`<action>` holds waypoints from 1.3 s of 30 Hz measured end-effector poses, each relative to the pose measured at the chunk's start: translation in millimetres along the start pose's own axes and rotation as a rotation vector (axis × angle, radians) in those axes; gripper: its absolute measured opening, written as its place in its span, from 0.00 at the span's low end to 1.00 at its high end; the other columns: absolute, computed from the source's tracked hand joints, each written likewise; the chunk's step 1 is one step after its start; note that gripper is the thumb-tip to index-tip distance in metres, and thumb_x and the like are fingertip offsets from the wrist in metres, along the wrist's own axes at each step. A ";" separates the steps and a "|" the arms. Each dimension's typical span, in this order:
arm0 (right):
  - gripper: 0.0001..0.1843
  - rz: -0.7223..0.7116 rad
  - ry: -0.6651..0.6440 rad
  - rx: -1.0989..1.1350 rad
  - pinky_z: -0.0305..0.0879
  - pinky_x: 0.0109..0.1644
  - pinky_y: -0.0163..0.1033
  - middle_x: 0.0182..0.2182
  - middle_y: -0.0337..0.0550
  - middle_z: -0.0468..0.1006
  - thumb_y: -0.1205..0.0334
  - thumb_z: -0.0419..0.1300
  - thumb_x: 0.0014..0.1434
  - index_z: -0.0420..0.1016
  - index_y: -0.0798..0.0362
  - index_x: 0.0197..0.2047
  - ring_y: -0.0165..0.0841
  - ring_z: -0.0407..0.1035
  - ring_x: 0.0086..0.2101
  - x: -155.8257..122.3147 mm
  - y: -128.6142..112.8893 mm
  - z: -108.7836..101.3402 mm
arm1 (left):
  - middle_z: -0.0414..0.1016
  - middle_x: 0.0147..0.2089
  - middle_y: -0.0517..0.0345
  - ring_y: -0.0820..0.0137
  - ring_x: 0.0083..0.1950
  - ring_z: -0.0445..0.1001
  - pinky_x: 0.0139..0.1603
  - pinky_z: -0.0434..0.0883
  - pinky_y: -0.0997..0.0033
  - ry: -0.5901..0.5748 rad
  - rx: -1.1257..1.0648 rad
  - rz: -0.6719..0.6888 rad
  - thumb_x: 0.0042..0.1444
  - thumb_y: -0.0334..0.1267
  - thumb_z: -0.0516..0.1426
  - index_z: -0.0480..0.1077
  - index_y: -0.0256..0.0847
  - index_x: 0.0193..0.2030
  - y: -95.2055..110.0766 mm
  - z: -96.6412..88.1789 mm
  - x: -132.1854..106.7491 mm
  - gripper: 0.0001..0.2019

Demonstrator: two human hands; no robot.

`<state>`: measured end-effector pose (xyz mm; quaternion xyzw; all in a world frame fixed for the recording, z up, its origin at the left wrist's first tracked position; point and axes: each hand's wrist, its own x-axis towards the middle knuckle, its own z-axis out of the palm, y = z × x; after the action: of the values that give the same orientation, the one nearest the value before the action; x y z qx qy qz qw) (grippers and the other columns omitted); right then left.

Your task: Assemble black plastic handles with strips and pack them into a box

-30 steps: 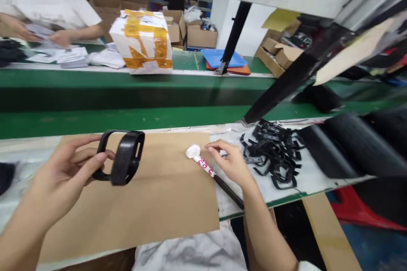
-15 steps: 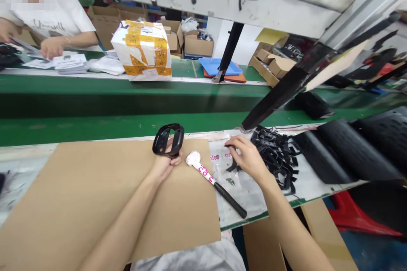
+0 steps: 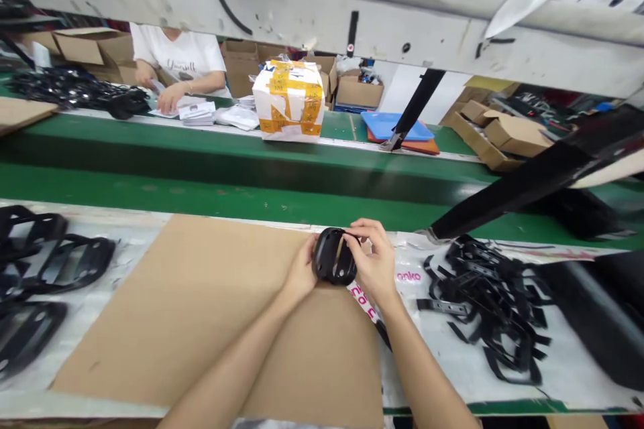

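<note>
Head view: a black frame (image 3: 329, 256) is held over the far right part of a cardboard sheet (image 3: 201, 301). Its left side is grasped by the left hand (image 3: 303, 268); its upper right rim is met by the bent fingers of the right hand (image 3: 375, 261), but whether anything is pinched there cannot be made out. By these 2 hands, a white-wrapped tool (image 3: 361, 300) is partly hidden. Black strips (image 3: 496, 308) are heaped at the right.

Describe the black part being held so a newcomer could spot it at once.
Find the brown cardboard sheet. Near its far right corner, between the left hand and right hand, is a rounded black frame. Unlike the black frames lying at left, it is held.
</note>
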<state>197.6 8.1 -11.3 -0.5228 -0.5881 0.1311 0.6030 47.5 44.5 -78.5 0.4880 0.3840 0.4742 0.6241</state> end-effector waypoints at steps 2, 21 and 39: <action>0.04 0.000 0.027 0.003 0.74 0.51 0.48 0.41 0.43 0.81 0.65 0.68 0.66 0.83 0.46 0.39 0.39 0.76 0.44 -2.1 4.8 -0.1 | 0.84 0.53 0.48 0.52 0.63 0.77 0.62 0.74 0.57 -0.070 0.007 0.025 0.57 0.42 0.66 0.76 0.41 0.58 4.3 -0.3 -6.0 0.22; 0.09 -0.017 0.122 -0.091 0.75 0.51 0.50 0.42 0.45 0.82 0.62 0.67 0.68 0.89 0.42 0.46 0.40 0.77 0.43 -11.2 2.5 5.6 | 0.84 0.47 0.52 0.59 0.50 0.80 0.50 0.74 0.68 -0.079 -0.090 -0.013 0.58 0.43 0.68 0.75 0.41 0.60 10.7 -1.0 -9.9 0.23; 0.09 0.253 0.059 0.005 0.72 0.45 0.45 0.36 0.44 0.80 0.54 0.66 0.65 0.78 0.50 0.41 0.39 0.74 0.37 -32.1 35.0 22.3 | 0.80 0.27 0.58 0.68 0.29 0.78 0.35 0.73 0.71 -0.116 -0.578 -0.466 0.59 0.59 0.68 0.80 0.38 0.39 37.6 -6.6 -1.9 0.22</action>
<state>185.9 8.6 -62.5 -0.5952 -0.4990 0.1921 0.5998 32.7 47.2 -43.3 0.2174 0.2992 0.3799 0.8478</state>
